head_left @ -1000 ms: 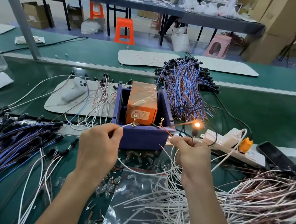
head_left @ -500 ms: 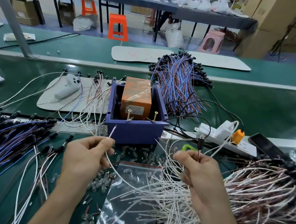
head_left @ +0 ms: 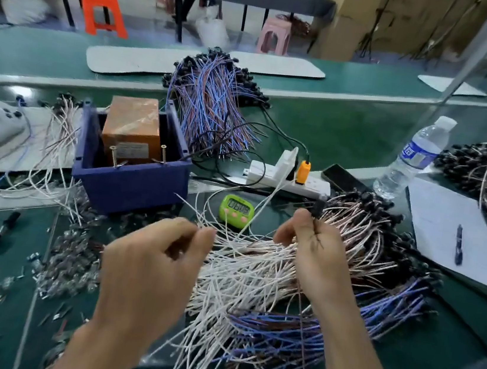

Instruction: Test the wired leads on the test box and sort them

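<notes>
A green table (head_left: 350, 136) runs across the view, strewn with wire. The biggest heap, a pile of white leads (head_left: 242, 280), lies in front of the person, under both hands, with blue leads (head_left: 272, 333) along its near edge and black-capped pinkish ones to its right. A second bundle (head_left: 212, 109) of blue and brown leads lies farther back, just behind the test box. The test box (head_left: 130, 188), dark blue and open-topped, stands left of centre with an orange block (head_left: 133, 120) inside and two screws (head_left: 113, 154) upright at its front rim. A paper sheet (head_left: 447, 229) lies at the right with a pen (head_left: 459, 243) on it.

The left hand (head_left: 147, 267) hovers over the pile's left edge, fingers curled and fingertips drawn together among thin white wire ends; it is blurred, so whether it grips one cannot be told. The right hand (head_left: 317, 253) is raised above the pile, pinching one lead (head_left: 316, 206) by its black cap between thumb and forefinger, well apart from the box.

A water bottle (head_left: 416, 157) stands beyond the sheet, a white power strip (head_left: 285, 183) lies right of the box, and a small green timer (head_left: 236, 209) sits between box and pile.
</notes>
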{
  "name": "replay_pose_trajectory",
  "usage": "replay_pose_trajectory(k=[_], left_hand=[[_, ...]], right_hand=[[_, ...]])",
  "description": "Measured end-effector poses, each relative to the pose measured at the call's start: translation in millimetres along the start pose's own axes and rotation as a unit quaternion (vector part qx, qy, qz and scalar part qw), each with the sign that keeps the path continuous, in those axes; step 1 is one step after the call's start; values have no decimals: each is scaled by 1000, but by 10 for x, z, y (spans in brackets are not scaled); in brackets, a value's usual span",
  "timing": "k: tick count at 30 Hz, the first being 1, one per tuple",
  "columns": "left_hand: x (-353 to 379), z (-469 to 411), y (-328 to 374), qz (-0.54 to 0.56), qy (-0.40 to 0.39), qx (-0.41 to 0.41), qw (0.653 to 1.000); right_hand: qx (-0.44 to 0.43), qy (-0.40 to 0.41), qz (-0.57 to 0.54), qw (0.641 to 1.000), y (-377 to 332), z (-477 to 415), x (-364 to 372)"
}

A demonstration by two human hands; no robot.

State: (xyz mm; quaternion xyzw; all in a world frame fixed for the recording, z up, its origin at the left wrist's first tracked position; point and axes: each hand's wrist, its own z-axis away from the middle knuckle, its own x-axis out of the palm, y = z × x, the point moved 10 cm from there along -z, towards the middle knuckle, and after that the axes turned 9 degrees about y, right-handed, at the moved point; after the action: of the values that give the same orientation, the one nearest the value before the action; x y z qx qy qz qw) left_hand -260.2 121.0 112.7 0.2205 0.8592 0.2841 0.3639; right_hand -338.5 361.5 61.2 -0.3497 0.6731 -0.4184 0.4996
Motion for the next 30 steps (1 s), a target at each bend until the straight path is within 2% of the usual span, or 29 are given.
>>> replay_pose_trajectory(k=[2, 3, 5, 7, 9, 13, 16, 19, 23, 27, 30], left_hand=[[469, 41, 141, 88, -143, -72, 983], [727, 105, 199, 117, -228, -102, 961], [1153, 299, 385, 223, -364, -152, 891], [1368, 435, 545, 333, -417, -207, 820], [1498, 539, 602, 385, -432, -261, 773], [1669, 594, 429, 322, -422, -329, 781], [1720, 633, 400, 290, -467, -331, 767], [1752, 619, 367, 305, -451, -358, 758], [1848, 705, 546, 322, -495, -336, 733], [1848, 656, 494, 308, -502, -322, 741], [1825, 534, 371, 289, -493, -304, 762]], right_hand=[[-47, 28, 35, 998, -69, 12, -44], [-58, 44, 33, 997, -99, 18, -59], [-56, 74, -16, 996, -131, 30, -89], [-28, 104, -112, 988, -113, 33, -124], [-2, 145, -188, 971, -40, 14, -198], [-8, 193, -206, 959, 71, -83, -328], [-8, 213, -191, 958, 144, -164, -432], [7, 231, -187, 955, 263, -219, -494], [-3, 207, -165, 964, 265, -266, -419], [-14, 160, -163, 973, 285, -324, -417], [7, 195, -163, 967, 404, -380, -629]])
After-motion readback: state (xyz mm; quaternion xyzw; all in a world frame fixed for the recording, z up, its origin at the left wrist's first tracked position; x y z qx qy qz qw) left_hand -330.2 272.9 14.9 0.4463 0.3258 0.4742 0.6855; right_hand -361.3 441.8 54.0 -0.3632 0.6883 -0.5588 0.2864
